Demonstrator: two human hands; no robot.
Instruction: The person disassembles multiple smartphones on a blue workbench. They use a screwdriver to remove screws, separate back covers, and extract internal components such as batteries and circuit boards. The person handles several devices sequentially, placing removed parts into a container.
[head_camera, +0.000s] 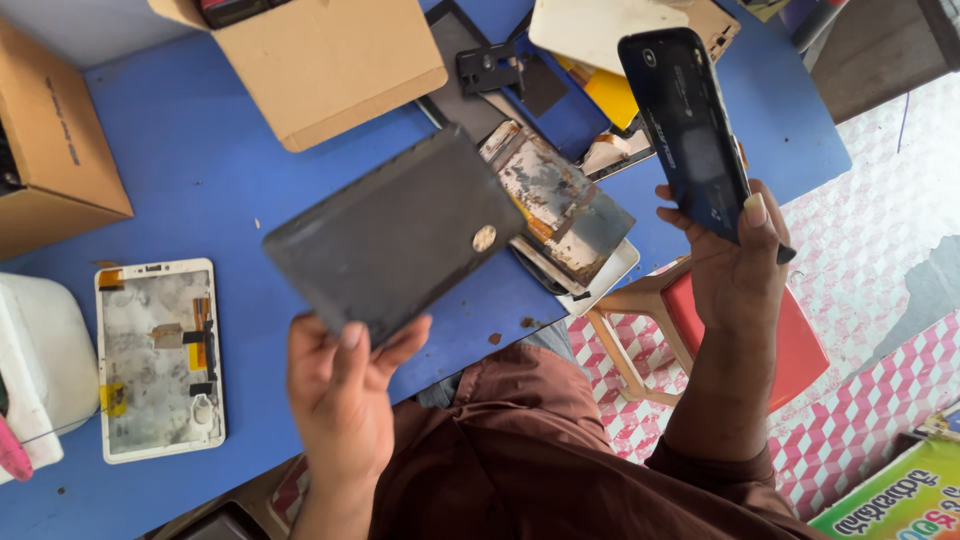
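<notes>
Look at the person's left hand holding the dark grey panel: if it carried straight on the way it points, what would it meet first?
Probably the rusty opened tablet part on the blue table, lying past the dark grey panel that the left hand holds; depth is unclear from one view.

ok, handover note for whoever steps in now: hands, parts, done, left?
Left hand: grips the dark grey tablet back cover by its near corner, raised over the blue table.
Right hand: holds the dark blue phone upright, above the table's edge.
On the table: opened white-framed tablet at left, stripped rusty tablet chassis at centre, cardboard boxes behind.
Done: both pieces are lifted off the table.
Left: neither is set down or fitted to anything.
</notes>
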